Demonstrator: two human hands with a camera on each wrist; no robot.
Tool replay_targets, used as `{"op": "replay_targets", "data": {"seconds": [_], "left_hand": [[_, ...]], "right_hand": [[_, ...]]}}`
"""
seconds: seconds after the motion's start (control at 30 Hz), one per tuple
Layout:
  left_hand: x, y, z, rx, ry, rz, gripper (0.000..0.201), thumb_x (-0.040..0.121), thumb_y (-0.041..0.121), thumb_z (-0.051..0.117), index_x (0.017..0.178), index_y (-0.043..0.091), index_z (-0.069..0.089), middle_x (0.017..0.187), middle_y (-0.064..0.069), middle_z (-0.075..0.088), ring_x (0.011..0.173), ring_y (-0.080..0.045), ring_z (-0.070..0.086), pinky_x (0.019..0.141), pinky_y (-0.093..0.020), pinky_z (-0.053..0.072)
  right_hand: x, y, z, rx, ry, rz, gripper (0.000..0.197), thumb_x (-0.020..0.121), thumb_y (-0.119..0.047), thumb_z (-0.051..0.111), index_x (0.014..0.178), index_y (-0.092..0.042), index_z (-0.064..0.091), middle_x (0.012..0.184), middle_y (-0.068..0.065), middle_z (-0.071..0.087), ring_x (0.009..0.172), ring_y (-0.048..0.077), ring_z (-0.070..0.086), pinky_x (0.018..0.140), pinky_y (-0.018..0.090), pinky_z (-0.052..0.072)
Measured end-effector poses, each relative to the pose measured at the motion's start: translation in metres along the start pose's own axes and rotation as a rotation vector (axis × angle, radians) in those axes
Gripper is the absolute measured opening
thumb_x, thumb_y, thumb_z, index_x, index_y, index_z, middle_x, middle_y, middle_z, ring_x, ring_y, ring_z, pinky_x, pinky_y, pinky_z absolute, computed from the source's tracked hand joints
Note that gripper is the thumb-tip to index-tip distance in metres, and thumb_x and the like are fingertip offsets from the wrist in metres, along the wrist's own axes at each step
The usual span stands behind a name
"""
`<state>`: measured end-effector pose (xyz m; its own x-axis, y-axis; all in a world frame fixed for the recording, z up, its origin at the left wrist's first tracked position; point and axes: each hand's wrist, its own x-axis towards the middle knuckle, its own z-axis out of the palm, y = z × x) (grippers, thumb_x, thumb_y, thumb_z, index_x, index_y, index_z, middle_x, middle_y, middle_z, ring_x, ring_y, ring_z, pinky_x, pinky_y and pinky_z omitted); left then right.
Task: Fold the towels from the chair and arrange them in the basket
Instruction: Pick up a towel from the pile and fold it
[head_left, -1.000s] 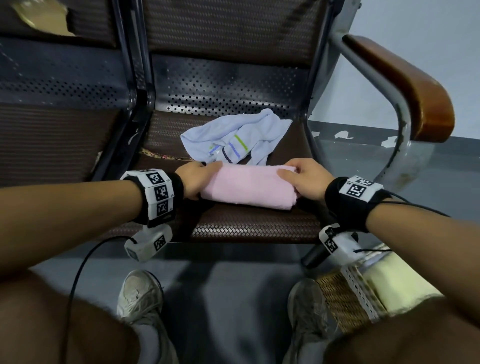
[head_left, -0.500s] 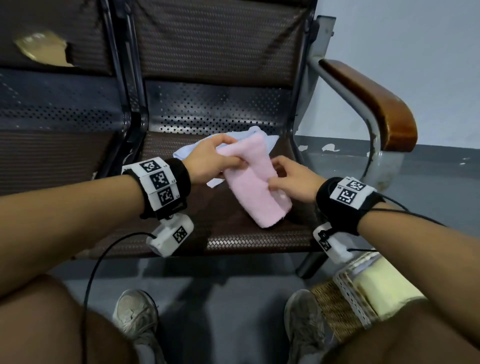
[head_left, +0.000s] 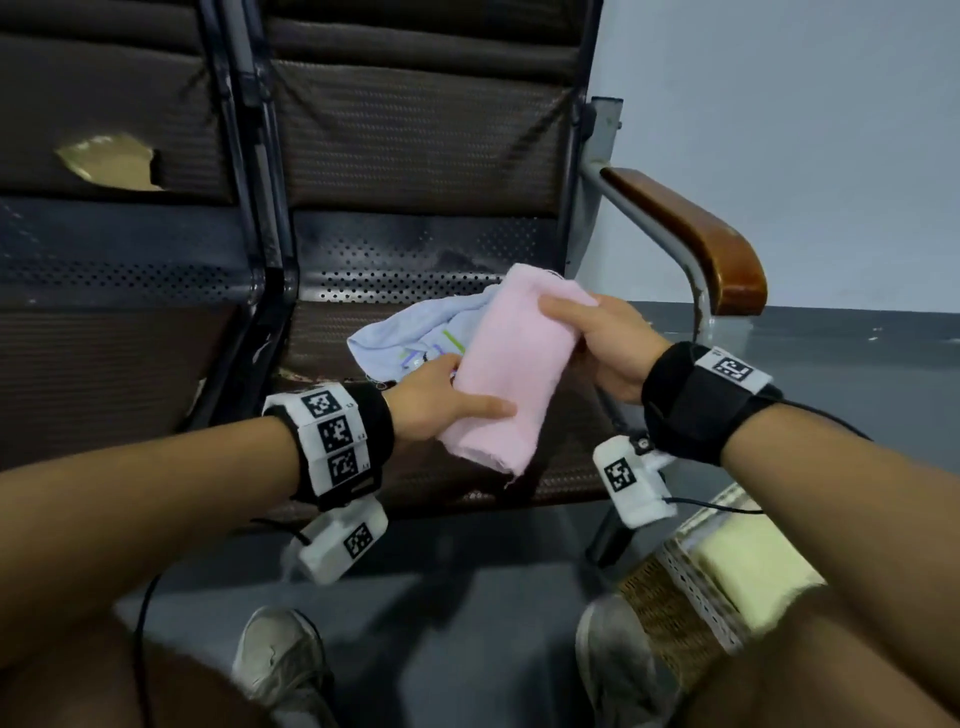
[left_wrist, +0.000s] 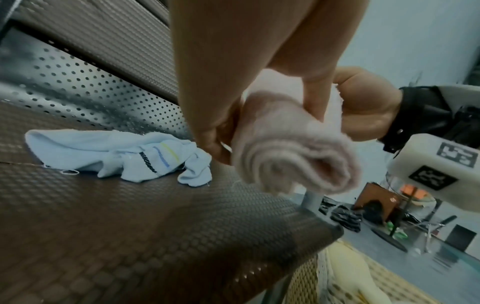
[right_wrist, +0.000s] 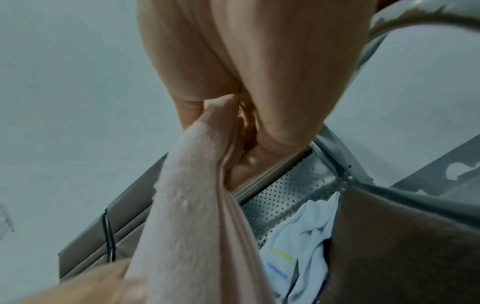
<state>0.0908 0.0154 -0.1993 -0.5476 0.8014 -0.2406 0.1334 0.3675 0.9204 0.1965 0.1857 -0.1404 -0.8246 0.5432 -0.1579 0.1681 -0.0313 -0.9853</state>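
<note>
**Folded pink towel lifted clear of chair seat, gripped at both ends**

Held in the air above the brown woven seat of the chair (head_left: 426, 291): a pink towel (head_left: 511, 374), folded into a thick, layered bundle and tilted, far end high, near end low. Gripped at the upper end by the right hand (head_left: 605, 345), thumb laid across the top face and fingers (right_wrist: 262, 148) curled beneath, the cloth pinched between them. Clasped near the lower end by the left hand (head_left: 441, 405), thumb stretched along the upper face, fingers (left_wrist: 210, 142) wrapped round the underside. Seen from the left wrist: the towel's open end (left_wrist: 296, 162), its layers coiled and hanging free just past the fingers, not touching the seat.

Left behind on the seat, near the perforated metal back: a pale blue towel (head_left: 415, 338), crumpled and unfolded, marked with short yellow, blue and dark stripes, lying just beyond the pink one and apart from both hands.

Set on the floor at lower right, beside the chair's front leg: a woven basket (head_left: 670, 618) with white lace trim, a pale yellow towel (head_left: 753, 566) already lying folded inside it.
</note>
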Motion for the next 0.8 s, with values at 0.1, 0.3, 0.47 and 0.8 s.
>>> {"op": "replay_targets", "data": {"seconds": [0.1,0.3,0.47,0.8], "left_hand": [[0.004,0.006,0.019,0.014,-0.074,0.019,0.047,0.077,0.030,0.083,0.118,0.012,0.067,0.114,-0.002,0.072,0.108,-0.020,0.067,0.103,-0.043,0.050],[0.033,0.040,0.128,-0.021,-0.249,0.055,0.041,0.079,0.015,0.080,0.116,0.011,0.064,0.113,-0.003,0.072,0.106,-0.022,0.068,0.098,-0.039,0.053],[0.050,0.043,0.259,-0.030,-0.366,0.038,0.042,0.079,0.020,0.080,0.115,0.010,0.062,0.109,-0.005,0.071,0.101,-0.024,0.068,0.089,-0.038,0.056],[0.056,-0.014,0.412,0.338,-0.515,-0.030,0.050,0.082,0.045,0.065,0.115,0.007,0.061,0.111,-0.009,0.067,0.099,-0.031,0.062,0.082,-0.037,0.050]], "right_hand": [[-0.011,0.000,-0.040,-0.024,0.040,0.030,0.026,0.093,-0.018,0.062,0.115,-0.005,0.065,0.097,0.009,0.069,0.088,0.022,0.065,0.075,0.033,0.054],[-0.056,0.022,-0.179,-0.095,0.189,0.162,0.015,0.090,-0.013,0.061,0.103,-0.008,0.066,0.089,0.005,0.071,0.082,0.016,0.069,0.072,0.033,0.062],[-0.115,0.083,-0.293,-0.152,0.392,0.347,0.021,0.090,-0.017,0.062,0.108,-0.008,0.066,0.098,0.007,0.068,0.086,0.019,0.067,0.074,0.032,0.059],[-0.155,0.241,-0.365,-0.356,0.511,0.578,0.016,0.091,-0.012,0.064,0.103,-0.002,0.064,0.098,0.017,0.063,0.090,0.030,0.062,0.083,0.044,0.054]]}}
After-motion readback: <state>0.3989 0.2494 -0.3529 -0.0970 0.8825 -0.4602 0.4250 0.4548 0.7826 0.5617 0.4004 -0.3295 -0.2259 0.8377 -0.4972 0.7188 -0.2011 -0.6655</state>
